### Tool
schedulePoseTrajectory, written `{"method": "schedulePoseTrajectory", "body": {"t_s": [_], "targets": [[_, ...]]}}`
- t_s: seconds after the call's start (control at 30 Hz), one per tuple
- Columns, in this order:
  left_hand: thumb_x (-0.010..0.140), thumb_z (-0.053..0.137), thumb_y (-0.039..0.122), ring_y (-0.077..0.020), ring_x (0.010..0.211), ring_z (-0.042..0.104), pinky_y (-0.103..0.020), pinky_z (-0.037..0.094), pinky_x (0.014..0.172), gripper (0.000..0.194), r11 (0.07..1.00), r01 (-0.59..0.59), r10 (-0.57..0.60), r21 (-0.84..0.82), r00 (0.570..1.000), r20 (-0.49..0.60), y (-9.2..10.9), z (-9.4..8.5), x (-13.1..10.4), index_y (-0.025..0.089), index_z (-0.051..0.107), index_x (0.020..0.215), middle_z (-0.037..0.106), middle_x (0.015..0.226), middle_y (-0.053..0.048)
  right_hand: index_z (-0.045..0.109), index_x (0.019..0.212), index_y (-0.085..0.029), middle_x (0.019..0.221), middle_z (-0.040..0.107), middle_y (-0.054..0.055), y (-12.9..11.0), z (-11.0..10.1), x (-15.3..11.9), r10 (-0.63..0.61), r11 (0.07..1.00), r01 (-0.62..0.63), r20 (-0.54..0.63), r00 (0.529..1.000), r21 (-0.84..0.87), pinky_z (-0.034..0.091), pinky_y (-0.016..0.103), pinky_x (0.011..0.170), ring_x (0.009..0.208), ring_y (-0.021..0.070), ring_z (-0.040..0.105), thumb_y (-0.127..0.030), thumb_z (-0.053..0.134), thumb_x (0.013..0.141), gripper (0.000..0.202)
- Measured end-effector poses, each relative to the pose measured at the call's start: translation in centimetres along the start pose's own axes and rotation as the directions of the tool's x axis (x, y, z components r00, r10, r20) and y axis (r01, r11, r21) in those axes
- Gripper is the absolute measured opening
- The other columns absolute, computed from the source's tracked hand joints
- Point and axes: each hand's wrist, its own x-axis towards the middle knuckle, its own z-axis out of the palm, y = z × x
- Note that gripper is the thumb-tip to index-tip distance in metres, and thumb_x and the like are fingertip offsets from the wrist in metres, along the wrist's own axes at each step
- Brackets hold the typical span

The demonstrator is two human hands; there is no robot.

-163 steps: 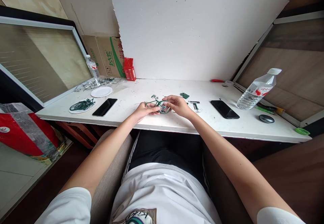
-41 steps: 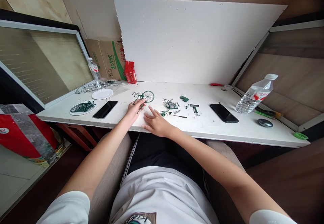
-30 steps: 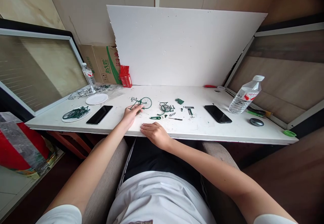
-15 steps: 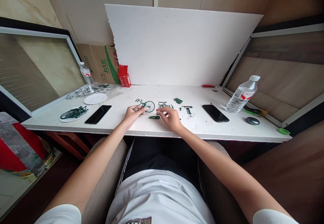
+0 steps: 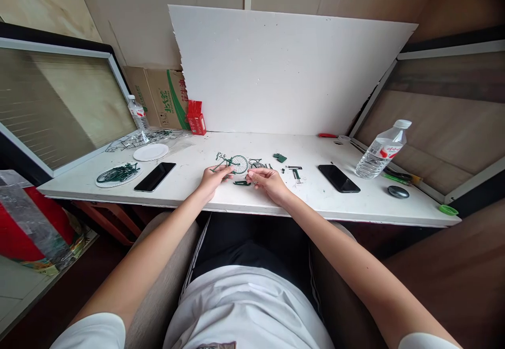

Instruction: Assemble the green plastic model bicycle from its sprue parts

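Note:
Pinched in my left hand (image 5: 213,180) is a green model bicycle (image 5: 239,164), with its spoked wheel pointing right and its thin frame passing behind my fingers. Close to that wheel, the thumb and fingertips of my right hand (image 5: 269,183) are pressed together; whatever lies between them is too small to make out. A dark green elongated part (image 5: 241,183) rests on the table between my hands. Just beyond my right hand lies another group of thin green bicycle parts (image 5: 258,163). Further right are a flat green piece (image 5: 280,157) and several small loose parts (image 5: 295,174).
On the white table (image 5: 189,188), a phone (image 5: 155,177) and a plate of green parts (image 5: 118,175) lie left, beside a white plate (image 5: 150,152). Right are another phone (image 5: 338,178), a water bottle (image 5: 382,149) and a dark round object (image 5: 398,191). A white board (image 5: 292,70) stands behind.
My left hand has turned the model bicycle slightly, bringing its wheel closer to my right fingertips. The right fingers have closed more tightly. The whole view has shifted a little.

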Motion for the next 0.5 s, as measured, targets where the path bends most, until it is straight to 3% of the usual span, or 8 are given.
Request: {"method": "schedulePoseTrajectory", "body": {"t_s": [0.3, 0.5], "targets": [[0.062, 0.098, 0.045, -0.0214, 0.08, 0.073, -0.038, 0.06, 0.085, 0.044, 0.996, -0.079, 0.082, -0.048, 0.995, 0.061, -0.47, 0.93, -0.53, 0.014, 0.077, 0.083, 0.078, 0.09, -0.009, 0.084, 0.095, -0.023, 0.093, 0.081, 0.005, 0.65, 0.33, -0.04, -0.022, 1.0, 0.022, 0.003, 1.0, 0.012, 0.055, 0.026, 0.066, 0.093, 0.0211, 0.074, -0.052, 0.094, 0.072, 0.038], [0.066, 0.096, 0.045, -0.02, 0.073, 0.072, -0.035, 0.058, 0.079, 0.042, 0.99, -0.133, 0.127, 0.042, 0.984, 0.122, -0.37, 1.01, -0.83, 0.013, 0.074, 0.081, 0.075, 0.08, -0.006, 0.085, 0.093, -0.022, 0.091, 0.082, 0.006, 0.88, 0.44, 0.07, -0.009, 1.0, 0.008, -0.03, 0.999, -0.017, 0.054, 0.026, 0.06, 0.086, 0.0216, 0.075, -0.049, 0.098, 0.065, 0.041]]}}
